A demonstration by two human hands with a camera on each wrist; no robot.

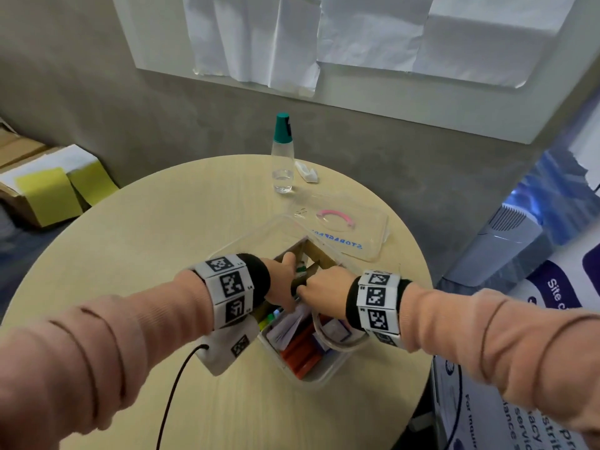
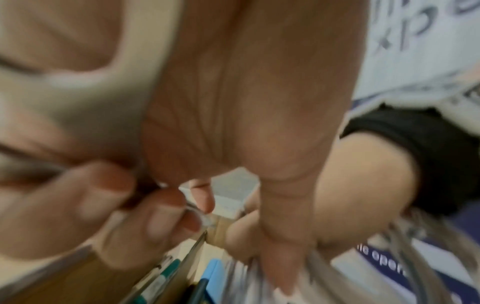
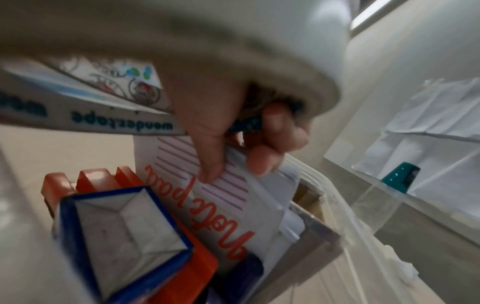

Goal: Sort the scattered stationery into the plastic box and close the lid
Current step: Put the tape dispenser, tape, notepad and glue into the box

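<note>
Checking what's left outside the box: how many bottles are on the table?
1: a clear bottle with a teal cap, upright at the table's far edge, beyond the detached lid.

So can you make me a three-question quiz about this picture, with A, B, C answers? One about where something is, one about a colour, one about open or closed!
1. Where is the lid?
A. On the box
B. Flat on the table beyond the box
C. On the floor

2. What colour is the bottle's cap?
A. Teal green
B. Red
C. Yellow

3. Is the box open or closed?
A. Closed
B. Open
C. Taped up

Answers:
1 B: the clear lid lies on the table, past the box.
2 A: the bottle has a teal cap.
3 B: both the left hand and the right hand reach inside it.
</note>
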